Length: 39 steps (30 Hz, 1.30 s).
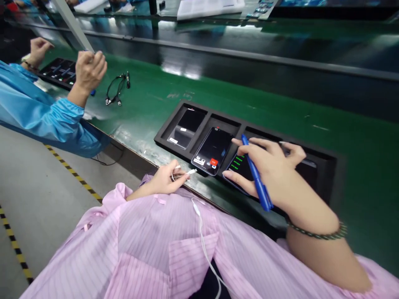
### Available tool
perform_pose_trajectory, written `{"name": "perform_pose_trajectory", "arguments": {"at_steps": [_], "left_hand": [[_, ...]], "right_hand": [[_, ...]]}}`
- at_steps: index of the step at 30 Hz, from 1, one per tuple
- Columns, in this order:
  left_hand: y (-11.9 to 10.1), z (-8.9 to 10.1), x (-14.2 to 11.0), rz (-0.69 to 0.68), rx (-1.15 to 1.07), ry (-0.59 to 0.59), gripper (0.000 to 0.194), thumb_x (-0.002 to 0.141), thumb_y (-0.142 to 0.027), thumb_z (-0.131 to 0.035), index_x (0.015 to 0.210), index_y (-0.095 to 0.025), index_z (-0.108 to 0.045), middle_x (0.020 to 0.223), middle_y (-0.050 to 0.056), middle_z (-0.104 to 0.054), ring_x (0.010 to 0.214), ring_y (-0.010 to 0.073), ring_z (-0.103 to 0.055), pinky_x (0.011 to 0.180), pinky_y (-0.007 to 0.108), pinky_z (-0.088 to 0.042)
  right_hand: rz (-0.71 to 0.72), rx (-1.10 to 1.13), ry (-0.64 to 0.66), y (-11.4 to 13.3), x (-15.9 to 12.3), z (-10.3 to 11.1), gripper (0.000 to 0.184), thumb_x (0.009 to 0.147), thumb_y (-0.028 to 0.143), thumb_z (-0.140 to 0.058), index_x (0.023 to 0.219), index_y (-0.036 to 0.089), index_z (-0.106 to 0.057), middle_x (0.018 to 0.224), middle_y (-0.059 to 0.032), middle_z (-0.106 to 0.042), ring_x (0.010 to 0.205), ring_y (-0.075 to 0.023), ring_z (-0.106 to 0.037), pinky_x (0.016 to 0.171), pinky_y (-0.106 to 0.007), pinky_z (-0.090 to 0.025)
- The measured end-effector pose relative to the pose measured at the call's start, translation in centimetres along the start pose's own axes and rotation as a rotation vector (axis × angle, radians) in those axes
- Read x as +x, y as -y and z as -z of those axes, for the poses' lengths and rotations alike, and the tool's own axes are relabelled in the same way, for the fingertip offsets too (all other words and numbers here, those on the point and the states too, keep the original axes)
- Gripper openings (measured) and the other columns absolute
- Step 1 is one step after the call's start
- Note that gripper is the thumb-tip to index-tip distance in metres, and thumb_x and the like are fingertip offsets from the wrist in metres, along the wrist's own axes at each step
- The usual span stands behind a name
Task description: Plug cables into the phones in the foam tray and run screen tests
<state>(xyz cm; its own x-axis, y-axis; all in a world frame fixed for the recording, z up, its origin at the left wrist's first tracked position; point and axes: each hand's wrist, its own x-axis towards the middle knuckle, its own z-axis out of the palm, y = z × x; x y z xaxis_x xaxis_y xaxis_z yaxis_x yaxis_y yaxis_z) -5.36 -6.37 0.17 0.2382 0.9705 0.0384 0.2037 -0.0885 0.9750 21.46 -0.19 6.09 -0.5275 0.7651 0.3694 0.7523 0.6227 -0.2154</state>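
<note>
**A:** What kind of place is this?

**B:** An electronics assembly line in a factory. A long glossy green conveyor belt (280,120) runs past the workers, bounded by a grey metal rail (249,54).

**A:** What supports that reading?

**B:** A black compartmented foam tray (324,160) on the belt holds dark-screened smartphones (213,151) side by side, and a second black tray (59,71) lies further along. The person wears a pink striped anti-static smock (146,245), the neighbouring person a blue anti-static sleeve (40,114). Yellow-and-black hazard tape (73,172) marks the grey floor.
</note>
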Motion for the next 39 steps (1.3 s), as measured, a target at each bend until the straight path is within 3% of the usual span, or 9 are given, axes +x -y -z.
{"name": "perform_pose_trajectory", "arguments": {"at_steps": [5,9,14,21,26,32,39], "left_hand": [[0.3,-0.4,0.1,-0.162,0.196,-0.024,0.037,0.093,-0.034,-0.059,0.074,-0.025,-0.028,0.059,-0.004,-0.055,0.061,0.0159,-0.067,0.052,0.024,-0.043],[0.6,-0.9,0.4,-0.236,0.260,-0.083,0.039,0.092,-0.033,-0.061,0.070,-0.023,-0.030,0.054,-0.009,-0.035,0.046,0.0076,-0.045,0.047,0.020,-0.032],[0.9,-1.4,0.7,-0.286,0.304,-0.051,0.033,0.091,-0.030,-0.059,0.071,-0.022,-0.033,0.054,-0.010,-0.036,0.045,0.0055,-0.033,0.046,0.018,-0.028],[1.1,-1.7,1.1,-0.354,0.302,-0.084,0.030,0.087,-0.022,-0.059,0.072,-0.022,-0.034,0.054,-0.011,-0.033,0.045,0.0049,-0.030,0.045,0.017,-0.025],[1.1,-1.8,1.5,-0.346,0.297,-0.119,0.029,0.085,-0.023,-0.060,0.071,-0.022,-0.034,0.055,-0.011,-0.034,0.047,0.0051,-0.031,0.046,0.016,-0.026],[0.9,-2.5,1.6,-0.305,0.267,-0.098,0.028,0.085,-0.024,-0.059,0.070,-0.022,-0.035,0.054,-0.010,-0.034,0.047,0.0053,-0.032,0.048,0.017,-0.030],[1.1,-2.6,1.5,-0.311,0.263,-0.091,0.026,0.084,-0.023,-0.060,0.071,-0.021,-0.038,0.053,-0.010,-0.036,0.044,0.0050,-0.031,0.046,0.018,-0.027]], "right_hand": [[0.134,-0.015,0.028,0.5,0.1,0.1,0.052,0.100,0.068,-0.034,0.107,0.021,-0.055,0.121,-0.0143,-0.072,0.116,-0.0357,-0.061,0.099,-0.057,-0.027],[0.129,0.065,0.032,1.2,-1.3,-0.7,0.038,0.099,0.060,-0.044,0.106,0.024,-0.053,0.121,-0.0119,-0.073,0.117,-0.0347,-0.061,0.101,-0.056,-0.028],[0.043,0.104,-0.012,2.1,-3.5,-1.4,0.025,0.094,0.048,-0.055,0.102,0.024,-0.052,0.118,-0.0107,-0.074,0.118,-0.0343,-0.060,0.100,-0.055,-0.030],[0.078,0.068,0.030,3.3,-3.4,-1.8,0.029,0.097,0.051,-0.051,0.098,0.022,-0.058,0.097,-0.0075,-0.075,0.118,-0.0352,-0.060,0.100,-0.056,-0.027],[0.060,0.059,-0.045,1.8,-2.8,-0.6,0.030,0.098,0.052,-0.049,0.102,0.023,-0.056,0.114,-0.0091,-0.074,0.118,-0.0355,-0.059,0.098,-0.056,-0.027],[0.027,-0.026,-0.019,0.6,-1.8,1.1,0.030,0.100,0.055,-0.048,0.101,0.025,-0.054,0.114,-0.0097,-0.075,0.119,-0.0363,-0.060,0.097,-0.056,-0.026],[0.117,0.038,0.041,2.0,-1.8,0.1,0.030,0.100,0.052,-0.047,0.103,0.023,-0.056,0.118,-0.0092,-0.074,0.117,-0.0344,-0.060,0.099,-0.055,-0.026]]}}
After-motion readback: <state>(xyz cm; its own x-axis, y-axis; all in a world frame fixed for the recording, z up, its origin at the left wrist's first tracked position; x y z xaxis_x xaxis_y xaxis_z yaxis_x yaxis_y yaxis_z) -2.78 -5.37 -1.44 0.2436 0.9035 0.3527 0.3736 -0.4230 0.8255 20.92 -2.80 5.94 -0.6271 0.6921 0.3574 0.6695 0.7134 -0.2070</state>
